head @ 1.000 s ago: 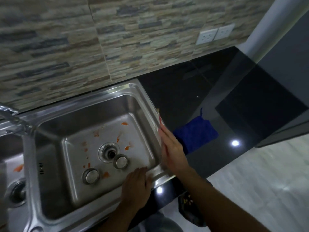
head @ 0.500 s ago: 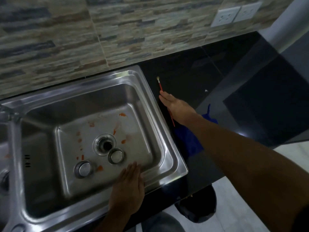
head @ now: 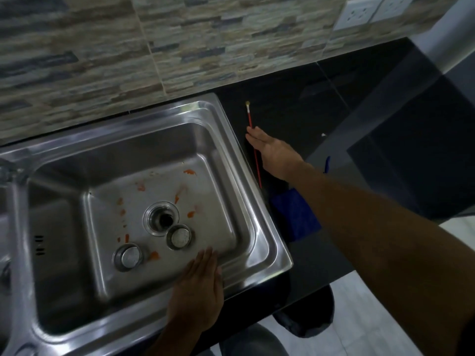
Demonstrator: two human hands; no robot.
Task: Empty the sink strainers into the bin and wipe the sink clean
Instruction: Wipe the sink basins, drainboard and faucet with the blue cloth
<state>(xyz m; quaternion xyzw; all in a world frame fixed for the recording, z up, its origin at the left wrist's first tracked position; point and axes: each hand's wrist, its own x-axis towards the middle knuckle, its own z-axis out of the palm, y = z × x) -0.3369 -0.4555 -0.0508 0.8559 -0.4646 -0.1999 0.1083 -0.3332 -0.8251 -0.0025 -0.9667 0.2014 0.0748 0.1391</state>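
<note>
The steel sink [head: 259, 201] has orange smears across its floor around an open drain hole [head: 162, 218]. Two round metal strainers lie loose in the basin: one [head: 179, 236] just right of the drain, another [head: 128, 256] further left. My left hand [head: 196, 289] rests flat on the sink's front rim, fingers together, holding nothing. My right hand [head: 272, 150] is stretched flat over the black counter, partly covering a thin red paintbrush [head: 249, 116]; it does not grip it. A blue cloth [head: 295, 214] lies under my right forearm.
A dark bin [head: 305, 317] stands on the pale floor below the counter's front edge. The black counter [head: 359, 124] runs right of the sink. Stone-pattern wall tiles and white sockets [head: 357, 14] are behind. A second basin shows at the left edge.
My right hand moved from the sink's right rim back across the counter to the red paintbrush. The view shifted down and closer. My left hand stayed on the front rim.
</note>
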